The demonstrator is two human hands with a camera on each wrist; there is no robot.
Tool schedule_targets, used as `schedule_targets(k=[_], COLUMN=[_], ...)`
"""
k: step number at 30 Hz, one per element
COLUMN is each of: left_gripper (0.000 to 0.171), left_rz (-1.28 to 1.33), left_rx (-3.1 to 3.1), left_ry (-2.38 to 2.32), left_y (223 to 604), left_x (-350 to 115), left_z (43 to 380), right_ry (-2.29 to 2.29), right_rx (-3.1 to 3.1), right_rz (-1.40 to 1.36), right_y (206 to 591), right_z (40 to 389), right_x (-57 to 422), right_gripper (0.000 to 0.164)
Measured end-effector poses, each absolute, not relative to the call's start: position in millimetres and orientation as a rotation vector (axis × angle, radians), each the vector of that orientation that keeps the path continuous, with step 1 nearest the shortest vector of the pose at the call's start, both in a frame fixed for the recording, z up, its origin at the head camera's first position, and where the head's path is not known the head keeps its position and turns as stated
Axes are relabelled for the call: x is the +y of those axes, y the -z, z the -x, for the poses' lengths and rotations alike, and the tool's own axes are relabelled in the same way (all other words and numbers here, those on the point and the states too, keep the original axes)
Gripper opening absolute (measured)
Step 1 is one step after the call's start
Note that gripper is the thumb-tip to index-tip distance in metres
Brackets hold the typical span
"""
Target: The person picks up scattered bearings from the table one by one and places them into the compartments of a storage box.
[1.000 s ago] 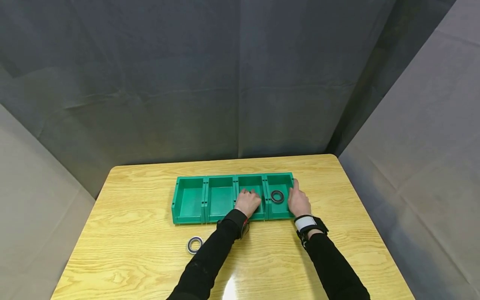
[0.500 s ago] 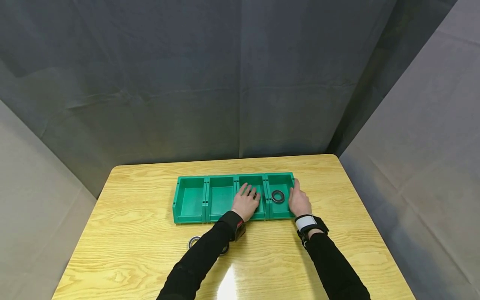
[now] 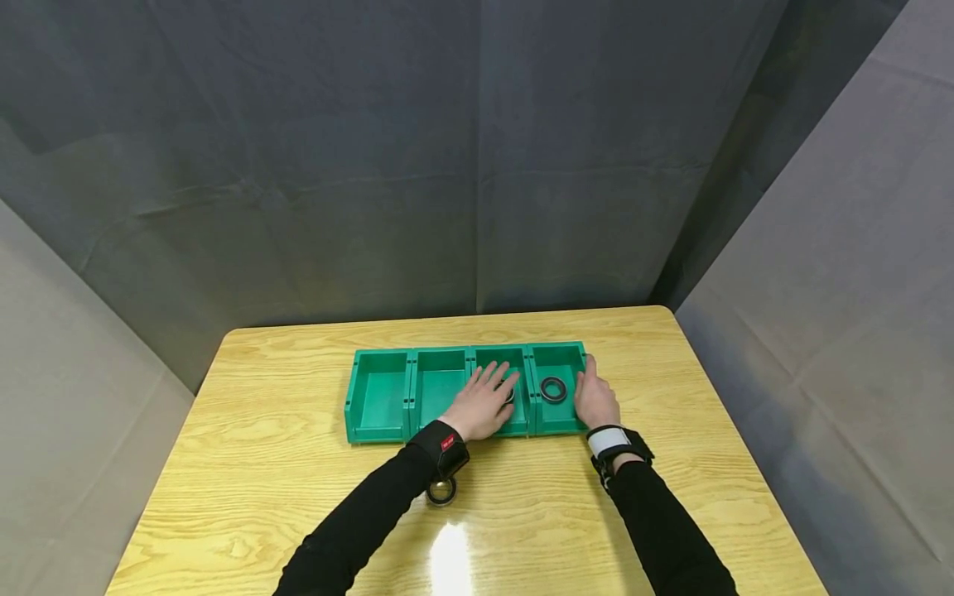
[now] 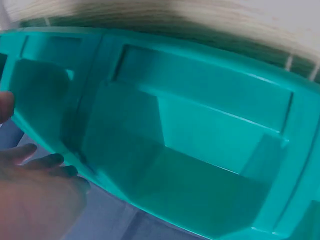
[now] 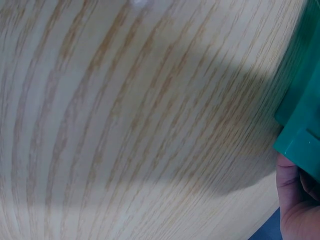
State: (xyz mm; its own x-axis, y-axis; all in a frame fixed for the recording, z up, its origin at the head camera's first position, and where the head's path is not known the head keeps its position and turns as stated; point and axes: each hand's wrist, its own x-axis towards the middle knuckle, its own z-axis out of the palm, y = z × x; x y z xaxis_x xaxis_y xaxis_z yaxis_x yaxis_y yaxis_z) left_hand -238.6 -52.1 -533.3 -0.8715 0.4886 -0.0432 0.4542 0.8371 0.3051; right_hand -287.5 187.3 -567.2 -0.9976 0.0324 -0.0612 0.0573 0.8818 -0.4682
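Note:
A row of green bins (image 3: 378,401) with several compartments stands on the wooden table. My left hand (image 3: 477,407) is over the third compartment from the left, fingers straight and spread. Between its fingers shows part of a ring-shaped bearing (image 3: 510,396) lying in that compartment. Another bearing (image 3: 553,379) with a dark face lies flat in the rightmost compartment. My right hand (image 3: 596,403) holds the right side wall of the row, with the thumb at the inside and a finger along the outside. In the right wrist view, fingers (image 5: 287,185) touch the green corner.
One more bearing (image 3: 441,502) lies on the table (image 3: 246,463) just beside the left wrist strap. The two left compartments hold nothing visible. Grey cloth walls (image 3: 358,207) enclose the table at the back and sides.
My left hand has opened from curled to spread fingers and drawn slightly left, uncovering the bearing in the third compartment. The left sleeve now hides one table bearing and reveals another. The right hand stays.

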Motion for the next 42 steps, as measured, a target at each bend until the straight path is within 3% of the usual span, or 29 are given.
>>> schedule_targets(k=[19,42], left_gripper=[0.051,0.039], left_rz=[-0.701,-0.590], left_rx=[2.787,2.947], left_ry=[-0.867,-0.647], left_y=[507.4,539.9], left_x=[-80.7,-124.4], left_z=[188.8,130.8], right_ry=[0.748,0.775], right_rx=[3.003,2.997], right_rz=[-0.046,-0.065], right_y=[571.7,571.6], right_z=[287.9,290.0], right_x=[188.7,188.4], right_gripper=[0.047,0.046])
